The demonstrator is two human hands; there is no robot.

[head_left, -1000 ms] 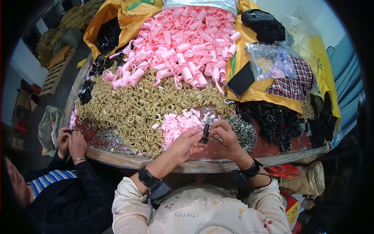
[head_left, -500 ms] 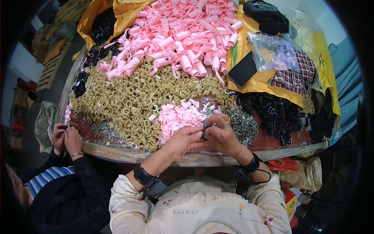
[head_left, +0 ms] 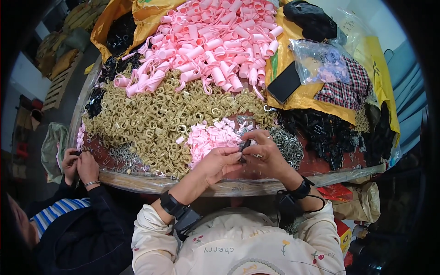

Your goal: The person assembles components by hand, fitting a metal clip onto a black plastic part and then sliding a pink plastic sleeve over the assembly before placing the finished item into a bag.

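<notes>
Close to the table's front edge, a small black plastic piece (head_left: 246, 145) is pinched between my two hands. My left hand (head_left: 219, 166) grips its lower end between thumb and fingers. From the other side my right hand (head_left: 266, 155) closes thumb and forefinger on the same piece; its exact shape is partly covered by the fingers. Just beyond my hands lies a heap of small pink pieces (head_left: 211, 136). Beside my right hand is a pile of small silver metal rings or clips (head_left: 288, 147).
Beige ring-shaped parts (head_left: 146, 119) cover the table's middle, with pink tubes (head_left: 220, 46) heaped behind. Black parts (head_left: 321, 137) lie at the right, near a phone (head_left: 284, 82) on a yellow sack (head_left: 316, 103). A co-worker's hands (head_left: 81, 166) work at the left edge.
The black piece has turned more upright and shows more clearly between my fingers. My right hand has shifted slightly right, and the fingers have moved a little.
</notes>
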